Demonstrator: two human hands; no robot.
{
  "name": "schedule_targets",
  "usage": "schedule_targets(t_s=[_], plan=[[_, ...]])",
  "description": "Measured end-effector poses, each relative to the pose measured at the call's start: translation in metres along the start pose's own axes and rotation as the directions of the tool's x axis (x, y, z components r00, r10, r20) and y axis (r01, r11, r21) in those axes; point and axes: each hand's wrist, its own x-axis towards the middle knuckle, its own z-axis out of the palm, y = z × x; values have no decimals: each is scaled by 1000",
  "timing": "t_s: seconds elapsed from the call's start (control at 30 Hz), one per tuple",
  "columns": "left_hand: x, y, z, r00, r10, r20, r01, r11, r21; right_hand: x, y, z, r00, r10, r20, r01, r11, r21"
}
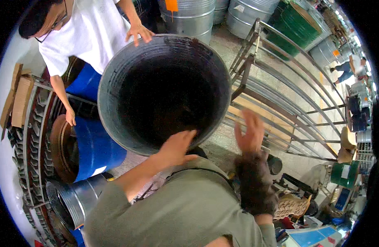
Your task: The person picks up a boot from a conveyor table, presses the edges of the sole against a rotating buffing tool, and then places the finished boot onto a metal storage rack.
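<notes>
A large open grey metal drum (111, 123) stands before me, its inside dark and ribbed. My left hand (175, 149) lies across its near rim, fingers stretched over the opening and thumb apart on the outside; whether it presses on the rim I cannot tell. To the right of the drum, my right hand (251, 132) is raised with its fingers apart and nothing in them. A dark cover wraps that forearm. At the far left rim, a person in a white shirt (84, 33) rests one hand (140, 33) on the drum. Their other hand (70, 117) touches a blue drum (100, 144).
A metal rack (276, 103) of long bars extends to the right. Several grey drums (187, 20) and a green drum (294, 29) stand at the back. On the left, a silver drum (84, 197) lies beside a roller conveyor (32, 164). Cardboard (22, 101) leans behind it.
</notes>
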Motion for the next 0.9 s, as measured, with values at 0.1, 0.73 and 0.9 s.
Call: schedule_targets(t_s=[0.1,0.73,0.9], plan=[[-14,13,5,897,-325,301,295,945,141,64,73,16,993,-49,-109,19,964,-265],[-85,102,121,912,-409,29,385,878,286,17,174,22,951,164,264,-115,975,-193],[-143,124,152,962,-271,43,249,928,277,-41,209,-16,974,143,178,-85,951,-297]])
